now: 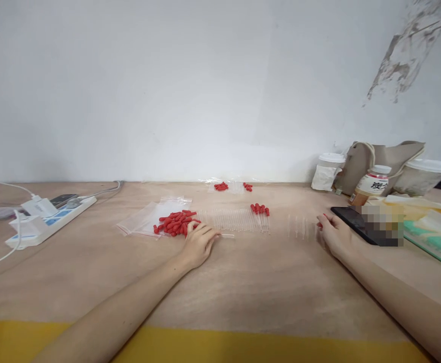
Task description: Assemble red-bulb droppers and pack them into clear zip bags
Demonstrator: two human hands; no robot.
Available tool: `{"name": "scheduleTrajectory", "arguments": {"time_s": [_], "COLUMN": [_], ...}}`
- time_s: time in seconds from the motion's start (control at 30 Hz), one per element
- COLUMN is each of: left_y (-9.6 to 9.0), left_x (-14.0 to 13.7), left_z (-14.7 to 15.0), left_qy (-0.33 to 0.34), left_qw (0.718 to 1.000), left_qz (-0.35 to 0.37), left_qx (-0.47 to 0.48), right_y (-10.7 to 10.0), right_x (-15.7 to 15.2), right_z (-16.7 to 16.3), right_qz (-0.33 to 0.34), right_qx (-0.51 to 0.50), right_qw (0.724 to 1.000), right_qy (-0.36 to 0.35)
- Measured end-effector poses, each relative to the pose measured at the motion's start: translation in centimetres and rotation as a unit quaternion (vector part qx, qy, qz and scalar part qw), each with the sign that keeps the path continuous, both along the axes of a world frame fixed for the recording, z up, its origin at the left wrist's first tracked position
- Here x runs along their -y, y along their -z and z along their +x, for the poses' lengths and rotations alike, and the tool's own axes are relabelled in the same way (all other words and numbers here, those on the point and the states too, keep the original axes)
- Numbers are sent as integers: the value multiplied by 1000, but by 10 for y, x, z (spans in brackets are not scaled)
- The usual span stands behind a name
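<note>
My left hand [199, 245] is closed beside a pile of red rubber bulbs [173, 224], its fingertips at the pile's right edge. From its thumb side a thin glass tube [228, 236] sticks out to the right. Farther back lies a row of clear glass tubes [228, 220]. At its right end are several droppers [260, 209], tubes topped with red bulbs. My right hand [334, 234] pinches a red rubber bulb [320, 222]; the fingers partly hide it, and I cannot tell if a tube is attached. Several loose glass tubes [297, 227] lie left of that hand.
Plastic zip bags [140, 219] lie under and behind the pile. More bulbs in clear wrap [221, 186] rest by the wall. A power strip [54, 222] with chargers is at left. A phone [351, 222], a bottle [371, 184], lidded cups and a bag [360, 159] stand right.
</note>
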State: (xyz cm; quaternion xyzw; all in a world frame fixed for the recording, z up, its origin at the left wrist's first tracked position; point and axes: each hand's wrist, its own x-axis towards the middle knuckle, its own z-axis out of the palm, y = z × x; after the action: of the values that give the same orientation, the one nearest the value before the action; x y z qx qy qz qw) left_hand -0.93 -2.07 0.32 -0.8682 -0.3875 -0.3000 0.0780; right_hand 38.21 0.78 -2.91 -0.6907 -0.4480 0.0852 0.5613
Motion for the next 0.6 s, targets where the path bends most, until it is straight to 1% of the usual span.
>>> {"name": "scheduleTrajectory", "arguments": {"time_s": [0.1, 0.23, 0.3, 0.47, 0.6], "left_y": [1, 0, 0, 0, 0], "left_x": [0, 2, 2, 1, 1], "left_z": [0, -1, 0, 0, -1], "left_qy": [-3, -5, -5, -7, -5], "left_qw": [1000, 1000, 1000, 1000, 1000], "left_qz": [-2, -4, -4, 1, 0], "left_qx": [0, 0, 1, 0, -3], "right_y": [-1, -4, -2, 2, 3], "right_x": [-13, -34, -44, -62, -67], "right_z": [-17, -42, -53, -75, -80], "right_qz": [-6, -6, -5, -2, 7], "right_qx": [-37, -44, -33, -21, -19], "right_qw": [997, 994, 994, 996, 996], "right_qy": [-61, -98, -103, -89, -84]}}
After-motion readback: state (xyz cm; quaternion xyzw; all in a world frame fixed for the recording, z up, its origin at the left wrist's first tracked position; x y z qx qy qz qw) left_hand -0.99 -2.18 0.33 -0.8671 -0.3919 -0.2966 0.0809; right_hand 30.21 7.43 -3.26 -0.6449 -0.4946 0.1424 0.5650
